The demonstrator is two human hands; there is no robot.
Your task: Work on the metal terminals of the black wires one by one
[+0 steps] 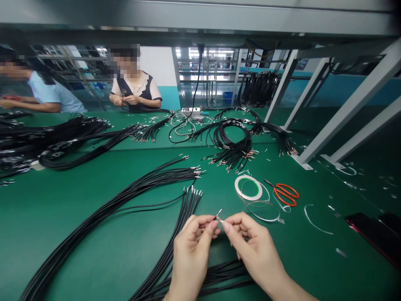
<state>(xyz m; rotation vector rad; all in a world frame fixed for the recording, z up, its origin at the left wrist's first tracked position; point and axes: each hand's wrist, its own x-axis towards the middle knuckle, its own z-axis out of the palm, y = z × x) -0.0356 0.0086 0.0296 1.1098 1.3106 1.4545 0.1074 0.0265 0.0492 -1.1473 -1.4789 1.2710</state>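
Observation:
In the middle foreground my left hand [192, 246] is closed, its thumb and forefinger pinching a thin black cable close to its bare end [218, 214]. My right hand [255, 246] meets it there, thumb and forefinger pressed together on a small light strip or wire at the tip; its exact kind is too small to tell. A bundle of black cables [175, 238] with silvery ends lies just left of my left hand. Farther left curves a second black cable bundle [115, 200]. More black cables [224, 274] run beneath both wrists.
Beyond my right hand lie a white tape roll [238, 193] and orange-handled scissors [285, 194]. Coiled black cables [230, 140] sit farther back. Grey metal legs [332, 113] stand at right, by a dark red-edged object [372, 234]. Two people [134, 90] work across the green table [81, 184].

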